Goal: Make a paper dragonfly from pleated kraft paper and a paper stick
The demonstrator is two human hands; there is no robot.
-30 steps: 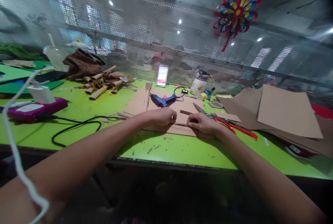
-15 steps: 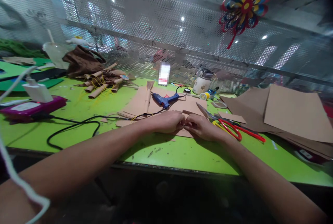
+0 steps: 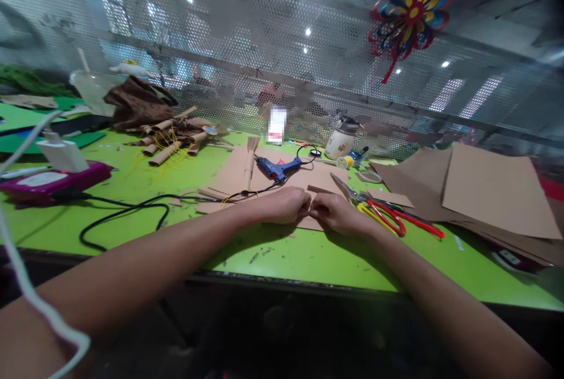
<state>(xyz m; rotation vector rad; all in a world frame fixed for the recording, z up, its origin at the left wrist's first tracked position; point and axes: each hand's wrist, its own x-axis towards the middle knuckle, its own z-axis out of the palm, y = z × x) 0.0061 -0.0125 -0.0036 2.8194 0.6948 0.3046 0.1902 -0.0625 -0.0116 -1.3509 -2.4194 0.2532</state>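
Note:
My left hand [image 3: 291, 205] and my right hand [image 3: 337, 212] meet fingertip to fingertip over brown paper [image 3: 312, 224] near the table's front edge. Both are closed in a pinch. Something small and pale shows between the fingertips, too small to make out. Behind my hands a blue glue gun [image 3: 278, 168] lies on brown paper, with a rolled paper piece with a frayed top [image 3: 249, 168] to its left. Scissors with red handles [image 3: 383, 214] lie just right of my right hand, beside a yellow-handled tool [image 3: 368, 211].
Brown paper sheets [image 3: 497, 191] are stacked at right. A purple power strip [image 3: 57, 184] with a white plug and black cable [image 3: 132, 205] lies at left. Paper rolls with yellow string [image 3: 165, 144], a brown cloth bag [image 3: 136, 103] and a jar [image 3: 341, 137] stand farther back.
The fingertips of both hands have drawn slightly closer together, and the right fingers are curled more tightly. The whole view has shifted a little; the objects on the table lie as before.

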